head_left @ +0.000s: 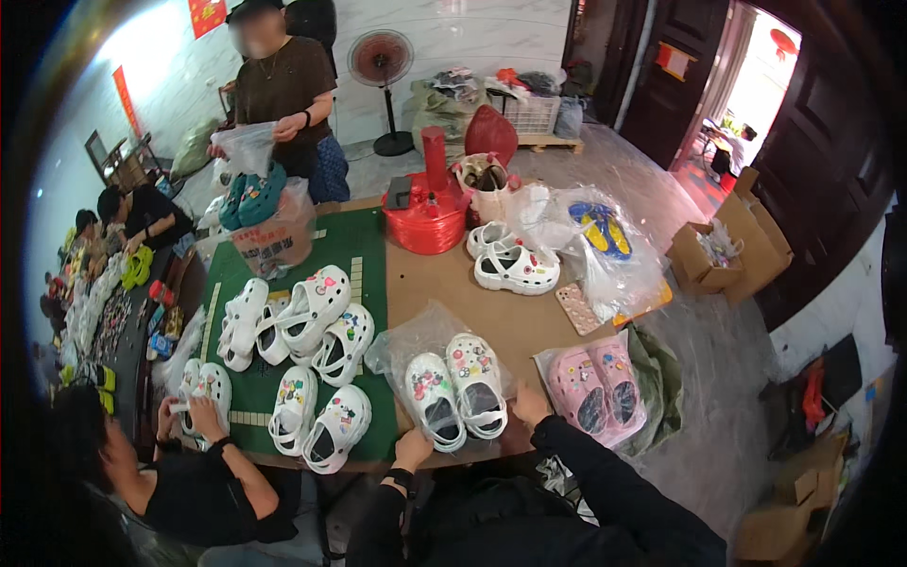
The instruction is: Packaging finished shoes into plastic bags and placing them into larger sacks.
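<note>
A pair of white clogs with colourful charms (477, 378) lies at the table's near edge, on or in a clear plastic bag (416, 331). I cannot tell which. My left hand (413, 450), a dark watch on its wrist, is closed at the bag's near edge, beside the left clog's heel. To the right of the pair, my right hand (531, 404) has its fingers closed at the bag's other side. Pink clogs (595, 387) in clear plastic rest right of that hand. Several more white clogs (316, 307) stand on the green mat (378, 416) to the left.
A co-worker (203, 472) at left handles white clogs; another person (288, 94) across the table holds a plastic bag. A red tub (425, 222), a phone (578, 310), blue-yellow sandals (602, 230) and more white clogs (518, 269) occupy the far side. Cardboard boxes (732, 241) stand at right.
</note>
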`<state>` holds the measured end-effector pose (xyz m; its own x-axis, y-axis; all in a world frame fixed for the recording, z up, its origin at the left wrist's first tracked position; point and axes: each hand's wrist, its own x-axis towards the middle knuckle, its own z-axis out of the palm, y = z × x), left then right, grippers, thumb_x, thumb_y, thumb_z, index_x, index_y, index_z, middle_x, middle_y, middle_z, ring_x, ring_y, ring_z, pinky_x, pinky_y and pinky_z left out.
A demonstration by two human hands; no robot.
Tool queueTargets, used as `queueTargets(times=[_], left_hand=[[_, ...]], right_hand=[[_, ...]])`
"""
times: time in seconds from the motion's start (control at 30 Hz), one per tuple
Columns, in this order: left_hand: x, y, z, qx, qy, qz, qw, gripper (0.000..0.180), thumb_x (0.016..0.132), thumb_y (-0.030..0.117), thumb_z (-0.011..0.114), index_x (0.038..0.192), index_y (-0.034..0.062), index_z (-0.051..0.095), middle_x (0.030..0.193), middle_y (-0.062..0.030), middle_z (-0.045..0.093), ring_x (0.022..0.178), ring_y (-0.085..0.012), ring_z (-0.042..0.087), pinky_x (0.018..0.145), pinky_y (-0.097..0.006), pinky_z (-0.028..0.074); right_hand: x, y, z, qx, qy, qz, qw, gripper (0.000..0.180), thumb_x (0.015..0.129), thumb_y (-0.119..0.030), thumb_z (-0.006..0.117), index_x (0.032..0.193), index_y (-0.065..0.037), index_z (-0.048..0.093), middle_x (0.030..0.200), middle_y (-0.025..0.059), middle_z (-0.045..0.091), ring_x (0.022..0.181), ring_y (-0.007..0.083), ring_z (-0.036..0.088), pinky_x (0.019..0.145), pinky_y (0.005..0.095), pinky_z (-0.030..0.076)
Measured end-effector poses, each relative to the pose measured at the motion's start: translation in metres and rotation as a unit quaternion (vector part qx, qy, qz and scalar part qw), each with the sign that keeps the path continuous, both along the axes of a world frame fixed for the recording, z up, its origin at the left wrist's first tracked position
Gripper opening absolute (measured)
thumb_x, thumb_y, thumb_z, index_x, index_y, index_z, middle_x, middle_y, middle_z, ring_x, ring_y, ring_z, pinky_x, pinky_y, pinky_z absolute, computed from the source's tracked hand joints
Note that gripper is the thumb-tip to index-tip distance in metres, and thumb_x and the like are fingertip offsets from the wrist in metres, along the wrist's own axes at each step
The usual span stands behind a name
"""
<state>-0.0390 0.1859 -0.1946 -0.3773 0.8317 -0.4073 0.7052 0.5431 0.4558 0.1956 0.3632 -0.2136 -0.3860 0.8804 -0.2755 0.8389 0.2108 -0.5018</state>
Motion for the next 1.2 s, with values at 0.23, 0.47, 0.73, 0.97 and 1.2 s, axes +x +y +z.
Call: queueTargets(times=[0.23,0.47,0.73,0.97,1.2], left_hand=[[0.015,0.009,0.012,-0.006,-0.033,0.000,0.999,0.026,0.075,0.021,0.051,0.094,0.0046,0.058,0.090,-0.0201,0.060,0.087,-0.0362,0.057,0.076,-0.046,0.044],[0.015,0.002,-0.023,0.060,-0.050,-0.064,0.995,0.023,0.077,0.014,0.044,0.086,0.0007,0.060,0.089,-0.0231,0.059,0.084,-0.0389,0.057,0.074,-0.047,0.044],[-0.034,0.016,0.127,0.215,-0.181,0.067,0.957,0.031,0.085,0.021,0.040,0.082,-0.0043,0.056,0.074,-0.0203,0.058,0.071,-0.0310,0.056,0.065,-0.039,0.043],[-0.054,0.000,0.215,0.155,-0.325,0.039,0.932,0.030,0.090,0.026,0.042,0.074,0.0022,0.051,0.059,-0.0013,0.052,0.050,-0.0089,0.047,0.047,-0.021,0.038],[-0.063,0.005,0.219,0.254,-0.364,0.096,0.891,0.025,0.092,0.018,0.038,0.082,-0.0015,0.050,0.070,-0.0058,0.058,0.062,-0.0115,0.055,0.061,-0.024,0.045]], right_hand=[[-0.007,0.015,-0.002,0.083,-0.051,0.032,0.995,0.025,0.079,-0.019,0.046,0.087,0.000,0.060,0.096,0.0234,0.056,0.078,0.0383,0.058,0.069,0.0461,0.047],[0.019,0.016,-0.018,0.017,0.001,0.257,0.966,0.021,0.074,-0.015,0.046,0.078,-0.003,0.063,0.085,0.0201,0.060,0.076,0.0357,0.059,0.066,0.0442,0.046],[0.026,0.061,0.183,-0.291,0.314,0.157,0.890,0.017,0.082,-0.015,0.052,0.080,-0.001,0.061,0.075,0.0074,0.062,0.063,0.0168,0.058,0.062,0.0276,0.047],[0.020,0.061,0.269,-0.408,0.426,0.017,0.807,0.019,0.081,-0.010,0.052,0.062,-0.009,0.051,0.057,-0.0027,0.044,0.051,0.0090,0.046,0.048,0.0241,0.041],[0.005,0.078,0.267,-0.357,0.495,-0.009,0.792,0.023,0.081,-0.009,0.048,0.058,-0.006,0.044,0.056,-0.0006,0.039,0.053,0.0113,0.042,0.056,0.0295,0.042]])
